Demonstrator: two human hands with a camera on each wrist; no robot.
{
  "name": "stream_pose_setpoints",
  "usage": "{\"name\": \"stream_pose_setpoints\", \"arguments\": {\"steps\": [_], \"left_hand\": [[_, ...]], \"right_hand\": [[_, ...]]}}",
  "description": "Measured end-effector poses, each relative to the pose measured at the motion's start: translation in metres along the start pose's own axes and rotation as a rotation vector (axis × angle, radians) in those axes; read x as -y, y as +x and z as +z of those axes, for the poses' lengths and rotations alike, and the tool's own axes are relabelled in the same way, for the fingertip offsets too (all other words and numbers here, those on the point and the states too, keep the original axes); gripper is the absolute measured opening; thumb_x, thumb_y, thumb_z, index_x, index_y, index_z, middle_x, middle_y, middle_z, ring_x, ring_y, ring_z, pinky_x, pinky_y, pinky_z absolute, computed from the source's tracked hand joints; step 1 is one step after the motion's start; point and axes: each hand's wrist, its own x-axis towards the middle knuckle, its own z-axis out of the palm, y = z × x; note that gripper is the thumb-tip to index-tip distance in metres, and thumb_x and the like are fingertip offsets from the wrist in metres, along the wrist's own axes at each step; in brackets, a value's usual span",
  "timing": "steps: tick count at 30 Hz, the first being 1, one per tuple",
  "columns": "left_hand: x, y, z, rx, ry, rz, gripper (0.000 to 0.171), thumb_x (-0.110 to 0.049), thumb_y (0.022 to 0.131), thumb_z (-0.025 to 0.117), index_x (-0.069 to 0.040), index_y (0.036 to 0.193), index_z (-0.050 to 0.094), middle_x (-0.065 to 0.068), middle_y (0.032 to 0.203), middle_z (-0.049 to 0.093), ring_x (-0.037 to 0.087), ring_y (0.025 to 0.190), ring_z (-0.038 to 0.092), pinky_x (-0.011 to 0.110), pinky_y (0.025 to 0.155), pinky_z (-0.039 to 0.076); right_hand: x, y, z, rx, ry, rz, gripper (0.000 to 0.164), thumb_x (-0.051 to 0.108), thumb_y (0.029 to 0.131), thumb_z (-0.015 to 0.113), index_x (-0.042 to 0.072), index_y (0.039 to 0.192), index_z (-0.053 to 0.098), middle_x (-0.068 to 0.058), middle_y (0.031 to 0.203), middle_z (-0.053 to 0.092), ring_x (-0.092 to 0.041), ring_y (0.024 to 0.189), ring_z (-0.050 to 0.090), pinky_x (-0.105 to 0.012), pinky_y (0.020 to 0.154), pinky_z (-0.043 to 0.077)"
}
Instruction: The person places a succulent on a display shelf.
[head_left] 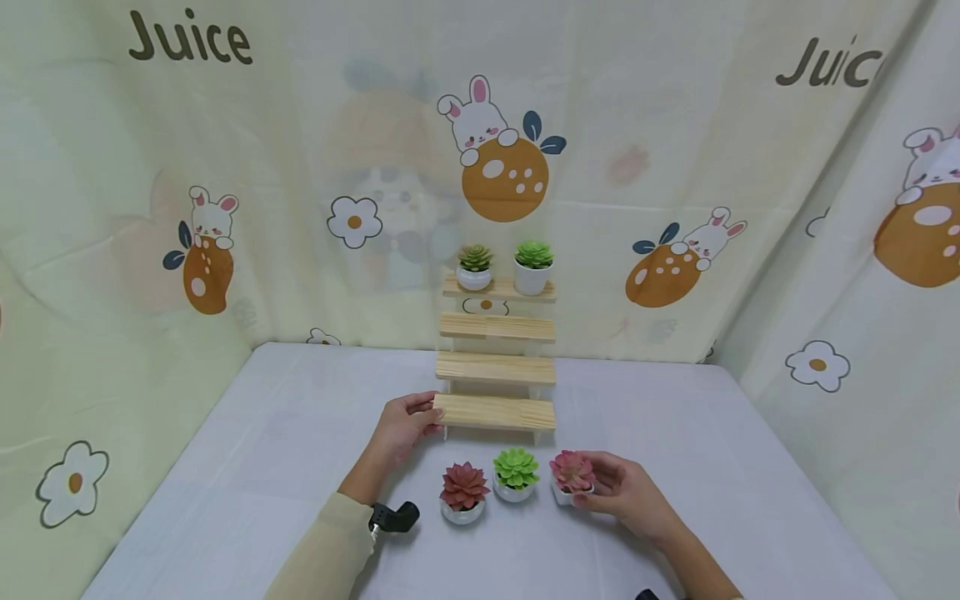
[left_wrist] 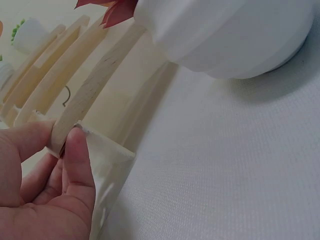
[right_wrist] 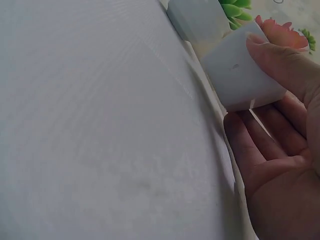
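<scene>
Beige sleeve (head_left: 322, 546) lies nearest, at left; past it the left hand (head_left: 401, 427) pinches the left end of the lowest board (head_left: 495, 411) of a wooden shelf (head_left: 495, 367). Rightward sit a red plant (head_left: 463, 488), a green plant (head_left: 515, 469), then the pink plant (head_left: 572, 472), gripped by the right hand (head_left: 632, 497). Tugging the board could tip the shelf and topple its top plants (head_left: 533, 273); a loose grip could drop the pink plant. Its leaves face up, axis roughly upright; the boards run left to right.
</scene>
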Motion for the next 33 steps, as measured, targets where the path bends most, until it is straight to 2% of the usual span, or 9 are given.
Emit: {"name": "stream_pose_setpoints", "arguments": {"steps": [4, 11, 14, 20, 23, 27, 33], "left_hand": [[0.0, 0.001, 0.0, -0.004, 0.007, -0.013, 0.043, 0.0, 0.095, 0.069, 0.004, 0.137, 0.061, 0.018, 0.117, 0.066, 0.016, 0.087, 0.068, 0.031, 0.08, 0.065], [0.0, 0.001, 0.0, -0.005, 0.009, -0.011, 0.043, -0.001, 0.095, 0.069, 0.004, 0.137, 0.061, 0.019, 0.118, 0.065, 0.017, 0.088, 0.068, 0.032, 0.08, 0.065], [0.0, 0.001, -0.001, -0.01, 0.012, -0.017, 0.043, -0.002, 0.095, 0.069, 0.003, 0.137, 0.061, 0.019, 0.119, 0.065, 0.017, 0.088, 0.068, 0.032, 0.08, 0.065], [0.0, 0.0, 0.0, -0.011, 0.025, -0.025, 0.043, -0.004, 0.096, 0.069, 0.002, 0.138, 0.06, 0.019, 0.122, 0.065, 0.017, 0.089, 0.068, 0.034, 0.084, 0.065], [0.001, -0.001, 0.0, -0.01, 0.029, -0.026, 0.043, -0.004, 0.096, 0.069, 0.001, 0.138, 0.061, 0.019, 0.122, 0.066, 0.017, 0.089, 0.068, 0.033, 0.083, 0.065], [0.002, 0.0, 0.0, -0.007, 0.029, -0.019, 0.043, -0.004, 0.096, 0.069, 0.002, 0.137, 0.061, 0.019, 0.121, 0.065, 0.017, 0.09, 0.068, 0.031, 0.081, 0.065], [0.002, 0.002, 0.0, -0.008, 0.032, -0.016, 0.043, -0.003, 0.095, 0.07, 0.002, 0.137, 0.061, 0.02, 0.121, 0.066, 0.018, 0.09, 0.069, 0.03, 0.079, 0.065]], "right_hand": [[0.003, 0.003, 0.0, -0.012, -0.004, -0.009, 0.07, 0.004, 0.082, 0.084, -0.012, 0.141, 0.05, -0.031, 0.141, 0.057, -0.003, 0.118, 0.066, -0.023, 0.096, 0.058], [0.013, 0.008, 0.001, -0.034, 0.052, -0.062, 0.069, 0.0, 0.083, 0.081, -0.014, 0.142, 0.048, 0.008, 0.129, 0.07, -0.006, 0.117, 0.068, -0.025, 0.094, 0.059], [0.019, 0.013, 0.003, -0.07, 0.037, -0.071, 0.068, 0.0, 0.082, 0.082, -0.013, 0.141, 0.05, 0.006, 0.129, 0.07, -0.005, 0.117, 0.067, -0.023, 0.095, 0.059], [0.031, 0.024, 0.01, -0.115, 0.001, -0.101, 0.068, 0.0, 0.082, 0.083, -0.013, 0.14, 0.051, -0.019, 0.136, 0.065, -0.004, 0.116, 0.067, -0.021, 0.095, 0.058], [0.036, 0.031, 0.013, -0.146, -0.014, -0.116, 0.067, 0.001, 0.082, 0.083, -0.012, 0.139, 0.053, -0.026, 0.137, 0.062, -0.003, 0.115, 0.068, -0.02, 0.096, 0.057], [0.043, 0.04, 0.017, -0.187, -0.019, -0.125, 0.066, 0.003, 0.08, 0.085, -0.01, 0.138, 0.056, -0.029, 0.136, 0.062, -0.004, 0.112, 0.069, -0.02, 0.095, 0.057], [0.052, 0.052, 0.021, -0.219, 0.002, -0.122, 0.064, 0.001, 0.08, 0.085, -0.009, 0.136, 0.057, -0.027, 0.134, 0.064, -0.004, 0.11, 0.069, -0.02, 0.094, 0.058]]}}
